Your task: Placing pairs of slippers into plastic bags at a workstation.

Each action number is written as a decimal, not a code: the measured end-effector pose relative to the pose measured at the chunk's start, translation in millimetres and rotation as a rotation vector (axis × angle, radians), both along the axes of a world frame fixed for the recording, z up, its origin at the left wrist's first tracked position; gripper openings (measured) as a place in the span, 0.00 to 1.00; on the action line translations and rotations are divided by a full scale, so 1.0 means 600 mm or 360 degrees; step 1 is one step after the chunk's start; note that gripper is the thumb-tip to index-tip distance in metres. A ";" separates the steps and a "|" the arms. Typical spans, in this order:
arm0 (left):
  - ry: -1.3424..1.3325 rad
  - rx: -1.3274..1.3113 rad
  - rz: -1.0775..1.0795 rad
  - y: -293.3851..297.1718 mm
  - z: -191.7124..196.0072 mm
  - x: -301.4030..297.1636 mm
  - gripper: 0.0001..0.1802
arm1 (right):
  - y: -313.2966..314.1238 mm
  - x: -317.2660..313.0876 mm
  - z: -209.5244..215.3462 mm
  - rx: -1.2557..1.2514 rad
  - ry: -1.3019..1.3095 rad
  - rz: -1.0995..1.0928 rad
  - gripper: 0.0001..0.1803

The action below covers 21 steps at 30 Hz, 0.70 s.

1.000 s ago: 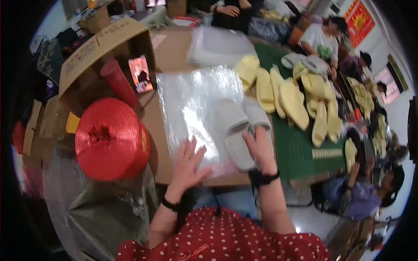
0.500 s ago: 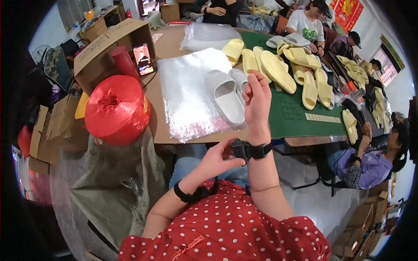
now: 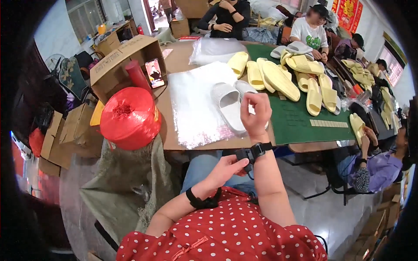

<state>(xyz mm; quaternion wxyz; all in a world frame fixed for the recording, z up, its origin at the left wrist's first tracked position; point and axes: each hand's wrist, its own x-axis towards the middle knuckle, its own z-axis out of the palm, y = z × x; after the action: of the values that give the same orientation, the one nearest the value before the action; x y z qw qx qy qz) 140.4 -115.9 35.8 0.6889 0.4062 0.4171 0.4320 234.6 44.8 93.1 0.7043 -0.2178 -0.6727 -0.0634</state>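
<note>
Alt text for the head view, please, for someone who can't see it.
The person's left hand touches a black wrist strap on the raised right hand, above a pair of white slippers lying on clear plastic bags; yellow slippers and a red twine spool sit nearby.

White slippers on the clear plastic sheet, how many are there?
2: one white slipper lies mid-sheet; the other beside it, partly behind the raised right hand. More may be hidden.

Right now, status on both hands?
Left hand fingering black wrist strap. Right hand raised, loosely curled, empty. White slippers on clear bag, untouched. Nothing in the way.
</note>
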 end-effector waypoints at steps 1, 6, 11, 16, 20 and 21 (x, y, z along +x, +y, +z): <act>0.0009 -0.0030 0.0016 0.002 -0.002 -0.001 0.17 | 0.004 -0.008 0.004 0.0058 -0.0013 0.0079 0.06; 0.0073 0.0066 0.0041 0.015 -0.046 -0.001 0.17 | 0.001 -0.030 -0.003 -0.0897 0.0855 0.0670 0.03; 0.0460 0.0488 0.0040 0.030 -0.037 -0.034 0.27 | 0.042 0.008 -0.038 -0.1577 0.1103 0.0958 0.08; 0.1693 0.1007 0.1064 0.043 -0.020 -0.165 0.32 | 0.096 0.045 -0.101 -0.1337 -0.0142 0.0045 0.24; 0.2261 0.0698 0.1510 0.105 -0.079 -0.277 0.43 | 0.124 0.021 -0.122 -0.1484 -0.0932 -0.0450 0.42; 0.2244 0.0712 0.1539 0.124 -0.091 -0.287 0.43 | 0.131 0.012 -0.129 -0.1542 -0.1044 -0.0542 0.43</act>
<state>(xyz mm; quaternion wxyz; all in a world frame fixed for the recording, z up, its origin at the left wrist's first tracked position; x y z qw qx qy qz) -31.6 -41.6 -18.9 -0.0824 0.4824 0.7767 0.3966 241.5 123.4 15.8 0.2611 -0.5870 -0.7627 0.0743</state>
